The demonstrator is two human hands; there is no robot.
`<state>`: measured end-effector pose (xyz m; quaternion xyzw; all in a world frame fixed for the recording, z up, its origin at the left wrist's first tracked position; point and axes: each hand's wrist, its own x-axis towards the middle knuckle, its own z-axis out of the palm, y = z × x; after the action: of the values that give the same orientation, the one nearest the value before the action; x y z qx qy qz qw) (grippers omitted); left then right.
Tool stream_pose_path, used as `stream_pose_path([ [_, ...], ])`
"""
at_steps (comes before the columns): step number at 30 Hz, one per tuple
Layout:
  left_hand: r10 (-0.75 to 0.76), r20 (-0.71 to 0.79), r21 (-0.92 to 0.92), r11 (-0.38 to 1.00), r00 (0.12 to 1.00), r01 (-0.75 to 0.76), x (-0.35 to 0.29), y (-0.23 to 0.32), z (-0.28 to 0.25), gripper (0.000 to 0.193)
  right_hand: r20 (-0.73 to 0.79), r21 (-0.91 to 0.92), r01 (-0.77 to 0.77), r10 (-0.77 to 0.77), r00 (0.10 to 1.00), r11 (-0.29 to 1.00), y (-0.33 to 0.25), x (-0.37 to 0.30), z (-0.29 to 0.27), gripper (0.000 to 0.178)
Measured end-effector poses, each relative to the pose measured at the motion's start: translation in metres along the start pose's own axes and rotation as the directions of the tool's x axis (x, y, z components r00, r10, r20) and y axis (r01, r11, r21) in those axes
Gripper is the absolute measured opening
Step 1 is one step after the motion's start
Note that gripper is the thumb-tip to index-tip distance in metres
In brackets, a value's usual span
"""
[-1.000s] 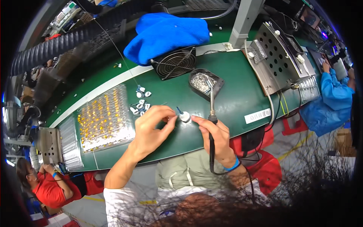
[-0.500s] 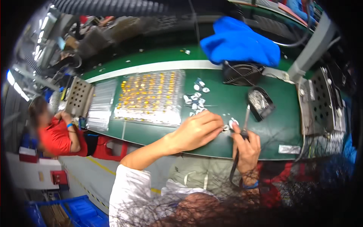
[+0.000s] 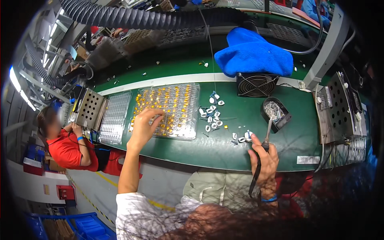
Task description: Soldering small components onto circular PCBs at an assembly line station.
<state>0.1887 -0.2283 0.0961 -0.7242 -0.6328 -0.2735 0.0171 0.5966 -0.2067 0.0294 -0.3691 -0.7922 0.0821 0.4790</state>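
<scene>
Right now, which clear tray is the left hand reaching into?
The left hand is over the wider tray filled with yellow parts; the narrower tray beside it holds none.

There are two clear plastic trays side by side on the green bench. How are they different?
The clear plastic tray under the left hand, the right-hand tray, holds many small yellow parts; the left-hand clear tray shows none. The right-hand tray looks wider, while the left-hand tray is narrower. The left hand reaches into the right-hand tray; nothing touches the left-hand tray. Both are see-through, gridded into small pockets, and lie flat on the green bench.
</scene>
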Motion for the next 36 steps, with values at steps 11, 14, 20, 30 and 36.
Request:
stream_pose_path([
  [11,0.163,0.187,-0.812,0.58,0.969,0.059,0.057,0.117,0.057,0.018,-0.065,0.153,0.055,-0.046,0.997,0.987,0.006,-0.01,-0.015,0.043],
  [14,0.208,0.247,-0.854,0.507,0.946,0.112,0.067,0.136,0.079,0.016,-0.057,0.246,0.051,-0.038,0.998,0.968,0.006,-0.014,-0.024,0.044],
  [20,0.152,0.338,-0.857,0.457,0.929,0.237,0.063,0.152,0.127,0.016,-0.091,0.136,0.035,-0.022,0.996,0.99,0.014,-0.034,-0.04,0.049],
  [30,0.222,0.378,-0.792,0.58,0.899,0.19,0.052,0.157,0.137,0.015,-0.051,0.022,0.053,-0.052,0.997,0.998,0.014,-0.032,-0.033,0.04],
  [36,0.198,0.376,-0.798,0.566,0.905,0.208,0.052,0.158,0.137,0.015,0.019,0.029,0.034,-0.034,0.999,0.999,0.01,-0.029,-0.035,0.045],
])
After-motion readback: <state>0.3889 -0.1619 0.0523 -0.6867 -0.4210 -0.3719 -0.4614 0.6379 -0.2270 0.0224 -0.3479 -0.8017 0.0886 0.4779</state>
